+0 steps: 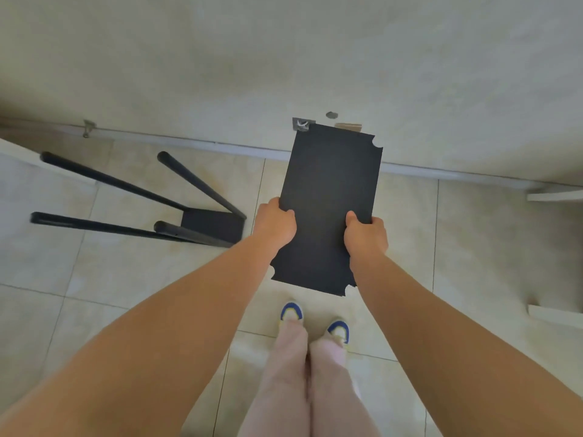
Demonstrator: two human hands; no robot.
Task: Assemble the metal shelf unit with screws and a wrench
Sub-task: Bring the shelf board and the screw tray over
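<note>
1. Both hands are on a black shelf panel (328, 200), which hangs in the air above the tiled floor (473, 247), in front of the person's shoes (291, 312).
2. The left hand (274, 223) grips the panel's left long edge, thumb on top, fingers curled underneath.
3. The right hand (366, 236) grips the right long edge the same way, thumb lying on the top face.
4. The panel's long axis runs away from the person, far end toward the wall (284, 58), leaning slightly right.
5. The broad face looks up at the camera; each corner has a curved notch.
6. To the left, a part-built frame (211, 227) stands on the floor: one black panel at the bottom, four black legs (110, 181) pointing up toward the camera.
7. By the far end, small bits lie at the wall's foot, too blurred to name.
</note>
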